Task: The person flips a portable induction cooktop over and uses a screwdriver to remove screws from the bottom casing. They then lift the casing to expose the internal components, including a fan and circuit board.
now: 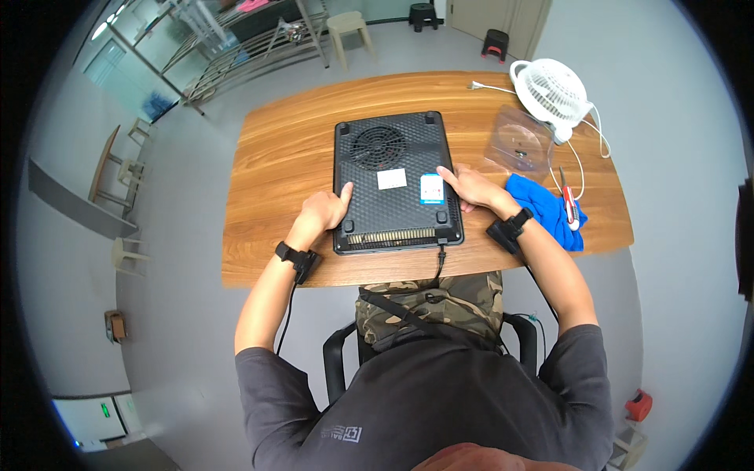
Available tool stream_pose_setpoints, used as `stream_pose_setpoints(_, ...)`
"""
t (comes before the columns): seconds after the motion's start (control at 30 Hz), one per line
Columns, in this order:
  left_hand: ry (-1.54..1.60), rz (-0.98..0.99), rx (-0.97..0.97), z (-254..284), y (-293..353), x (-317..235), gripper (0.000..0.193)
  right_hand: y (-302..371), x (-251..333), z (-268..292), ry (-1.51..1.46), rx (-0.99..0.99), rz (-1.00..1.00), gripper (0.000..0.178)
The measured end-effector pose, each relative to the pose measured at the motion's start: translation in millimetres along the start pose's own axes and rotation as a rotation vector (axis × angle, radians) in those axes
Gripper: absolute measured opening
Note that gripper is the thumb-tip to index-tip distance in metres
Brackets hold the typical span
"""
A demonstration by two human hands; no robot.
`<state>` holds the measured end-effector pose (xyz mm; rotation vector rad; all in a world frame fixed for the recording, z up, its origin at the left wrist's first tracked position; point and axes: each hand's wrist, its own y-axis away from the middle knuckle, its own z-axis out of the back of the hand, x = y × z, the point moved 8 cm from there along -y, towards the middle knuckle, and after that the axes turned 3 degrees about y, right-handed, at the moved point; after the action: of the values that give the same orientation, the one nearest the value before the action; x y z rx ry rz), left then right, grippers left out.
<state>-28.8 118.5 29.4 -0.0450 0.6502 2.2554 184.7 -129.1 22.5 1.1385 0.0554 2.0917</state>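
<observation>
A black induction cooker [397,200] lies bottom side up on the wooden table, its round fan grille toward the far end and small feet at the corners. My left hand [324,209] grips its left edge, thumb on top and fingers mostly hidden at the side. On the opposite edge, my right hand [475,188] holds the cooker, its thumb resting near a blue-and-white sticker [432,189]. A white label [392,179] sits at the middle of the base. From the near edge a black power cord [441,257] runs down toward my lap.
Right of the cooker, a clear plastic tray [520,141] contains small dark parts. A red-and-white screwdriver [570,208] lies on a blue cloth [542,208]. Behind them stands a white fan [551,90] with its cord. Stools [349,35] and a metal rack [259,59] are beyond the wooden table [275,157].
</observation>
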Motion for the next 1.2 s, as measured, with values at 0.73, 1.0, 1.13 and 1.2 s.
stream_pose_setpoints(0.73, -0.095, -0.059, 0.027, -6.0, -7.3, 3.1, 0.102, 1.8, -4.6, -1.2, 0.055, -0.034, -0.072, 0.088)
stream_pose_setpoints(1.0, -0.080, -0.076, -0.007, 1.8, -3.6, -1.9, 0.097, 5.3, -8.0, 3.0, 0.055, 0.055, -0.104, 0.078)
stream_pose_setpoints(1.13, -0.092, -0.068, -0.020, -3.7, -9.1, 6.1, 0.098, 42.5, 16.5, 57.8, 0.553, -0.279, 0.209, 0.067)
stream_pose_setpoints(1.2, -0.096, -0.041, -0.019, -4.4, -9.4, 14.0, 0.098, 64.5, 11.1, 91.8, 0.579, -0.244, 0.161, 0.059)
